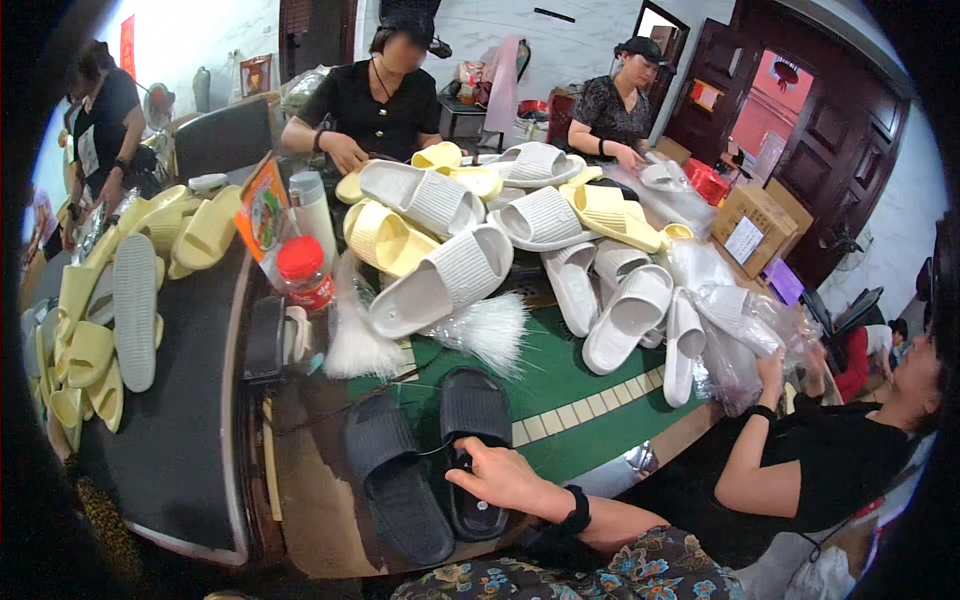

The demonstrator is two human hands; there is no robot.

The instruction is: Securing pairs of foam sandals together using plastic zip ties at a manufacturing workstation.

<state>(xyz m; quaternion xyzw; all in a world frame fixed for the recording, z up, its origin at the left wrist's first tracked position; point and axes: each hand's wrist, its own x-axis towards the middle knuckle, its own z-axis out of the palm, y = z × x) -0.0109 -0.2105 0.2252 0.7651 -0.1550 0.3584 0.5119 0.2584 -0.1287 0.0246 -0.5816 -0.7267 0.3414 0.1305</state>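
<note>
Low in the middle of the frame we see our right hand (500,478) lying across the heel end of a black slipper (474,440), fingers curled over its edge and gripping it against the counter (590,420). That slipper lies sole up, toe pointing toward the top of the frame. Just beside it to the left, touching or nearly so, lies the second black slipper (395,480), angled toward the lower centre. A dark band (575,512) circles our wrist. Our left hand does not appear anywhere in the frame.

Above the black pair, a bundle of white plastic tag fasteners (495,335) fans out, with another bundle (352,345) to its left. Higher still, a heap of grey slippers (445,280) and pale yellow slippers (385,240) fills the centre. A jar with a red lid (303,272) stands at centre left, near a white bottle (312,210).

At the lower right, another person's arm (760,450) reaches toward clear plastic bags (740,330). Two more people in black work at the top of the frame, and a cardboard box (755,225) sits at the upper right. More yellow slippers line the dark surface (190,420) at the left.
</note>
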